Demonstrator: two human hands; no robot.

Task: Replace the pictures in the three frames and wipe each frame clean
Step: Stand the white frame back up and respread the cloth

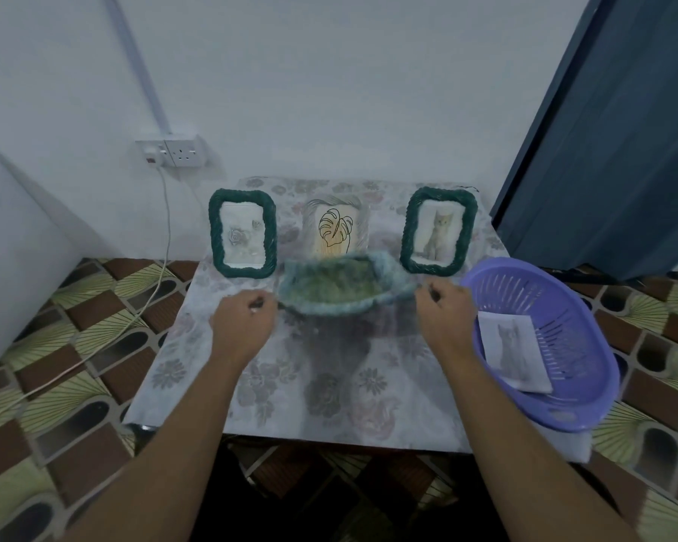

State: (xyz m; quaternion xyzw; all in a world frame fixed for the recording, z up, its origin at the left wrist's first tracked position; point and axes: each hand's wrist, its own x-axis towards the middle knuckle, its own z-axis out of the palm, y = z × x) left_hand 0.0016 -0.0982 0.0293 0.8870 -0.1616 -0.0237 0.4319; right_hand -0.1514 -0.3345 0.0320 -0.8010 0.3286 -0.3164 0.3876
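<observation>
**clothguy:** Cloth (339, 285) question. Both hands have it stretched out flat over the middle of the tabletop (196, 369), left hand (241, 326) pinching one edge, right hand (449, 320) pinching the other, fingers closed tight on the fabric. It's blurry, so I'd guess it's being shaken out or spread. How do I do the wiping bit properly from here?

**frame_fixer:** Looks like you're prepping for the wipe. I'd fold it into a pad rather than use it loose, since a floppy edge will snag that braided border. All three frames stand upright along the back: the left green frame (242, 233) with a rose picture, the pale middle frame (335, 228) with a leaf drawing, just behind the cloth, and the right green frame (439, 232) with a cat photo. Steady each one with your free hand while wiping, because they look light and I reckon they'd tip backward easily.

**clothguy:** Anything in the way?

**frame_fixer:** Purple basket (545, 346) sits on the right edge of the tabletop, close to your right wrist, with a loose cat print (513, 356) lying inside. Whether that one's an old picture or a spare, I can't tell. Mind your elbow there, it overhangs the edge. Also a white cable (164, 244) hangs from the wall socket (173, 152) at the left, well clear of the frames.
</observation>
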